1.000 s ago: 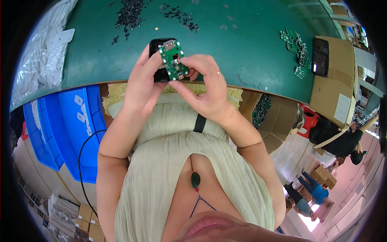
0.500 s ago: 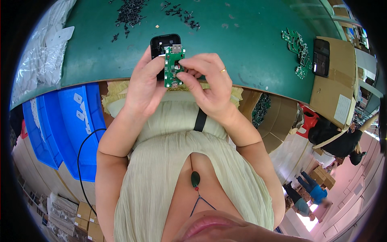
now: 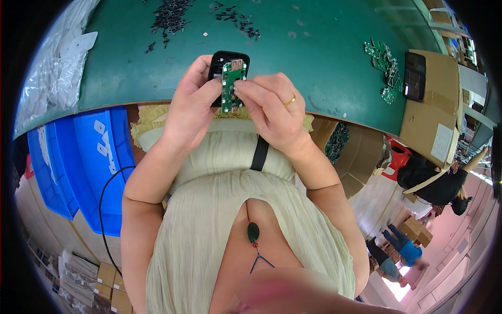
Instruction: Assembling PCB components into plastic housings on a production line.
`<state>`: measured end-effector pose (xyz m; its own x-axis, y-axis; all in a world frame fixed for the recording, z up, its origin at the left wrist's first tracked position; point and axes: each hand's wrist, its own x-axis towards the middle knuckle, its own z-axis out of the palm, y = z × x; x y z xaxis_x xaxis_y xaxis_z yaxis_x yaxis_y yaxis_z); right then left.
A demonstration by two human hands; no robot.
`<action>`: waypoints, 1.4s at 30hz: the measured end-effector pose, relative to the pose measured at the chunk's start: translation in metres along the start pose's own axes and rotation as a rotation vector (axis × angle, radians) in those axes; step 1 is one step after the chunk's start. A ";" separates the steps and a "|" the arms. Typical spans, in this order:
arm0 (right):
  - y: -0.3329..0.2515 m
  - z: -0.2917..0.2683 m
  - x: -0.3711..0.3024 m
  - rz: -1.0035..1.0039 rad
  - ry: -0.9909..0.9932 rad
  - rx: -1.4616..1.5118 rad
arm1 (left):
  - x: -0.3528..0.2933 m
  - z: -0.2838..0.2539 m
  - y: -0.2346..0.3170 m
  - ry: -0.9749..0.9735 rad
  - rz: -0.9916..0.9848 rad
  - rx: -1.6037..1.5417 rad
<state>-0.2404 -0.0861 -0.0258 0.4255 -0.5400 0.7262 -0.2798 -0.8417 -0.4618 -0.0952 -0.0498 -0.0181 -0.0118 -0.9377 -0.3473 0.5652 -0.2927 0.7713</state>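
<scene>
1. The left hand point(image 3: 192, 107) held a black casing point(image 3: 218, 64), fingers clamped around its left side.
2. The right hand point(image 3: 277, 107) had fingers clamped on a green circuit board point(image 3: 230, 86).
3. The board partly covered the casing, near the bench's point(image 3: 324, 68) front edge.

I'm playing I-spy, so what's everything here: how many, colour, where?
Table: one, green, top
Case: one, black, centre
Circuit board: one, green, centre
Small parts: many, black, table's far side
Loose boards: several, green, table's right
Plastic bags: uncounted, clear, table's left
Bins: two, blue, left
Boxes: several, brown, right, lower left
Dark casing: one, black, right
Cable: one, black, left
Other people: several, dark and blue clothes, right
Dress: one, pale green, middle
Left hand: one, bare, holding case
Right hand: one, bare, touching circuit board
</scene>
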 end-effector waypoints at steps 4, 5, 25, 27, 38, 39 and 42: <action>0.000 -0.001 0.005 0.017 -0.004 -0.042 | -0.003 0.003 0.002 -0.016 0.004 0.065; 0.002 -0.001 0.006 0.015 -0.015 -0.036 | -0.004 0.002 0.002 -0.015 0.005 0.065; 0.004 -0.014 0.022 -0.140 -0.257 -0.164 | -0.012 0.003 -0.002 -0.110 0.282 0.373; 0.004 -0.015 0.023 -0.145 -0.269 -0.173 | -0.012 0.003 -0.002 -0.113 0.295 0.386; 0.006 -0.017 0.024 -0.109 -0.324 -0.121 | -0.015 0.004 -0.003 -0.076 0.345 0.486; 0.006 -0.016 0.024 -0.151 -0.310 -0.136 | -0.014 0.003 -0.005 -0.084 0.351 0.490; 0.003 -0.015 0.024 -0.161 -0.297 -0.152 | -0.014 0.000 -0.006 -0.100 0.359 0.508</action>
<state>-0.2436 -0.1018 -0.0023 0.6996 -0.3978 0.5935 -0.3042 -0.9175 -0.2564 -0.0984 -0.0349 -0.0173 0.0147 -0.9998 0.0129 0.0861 0.0141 0.9962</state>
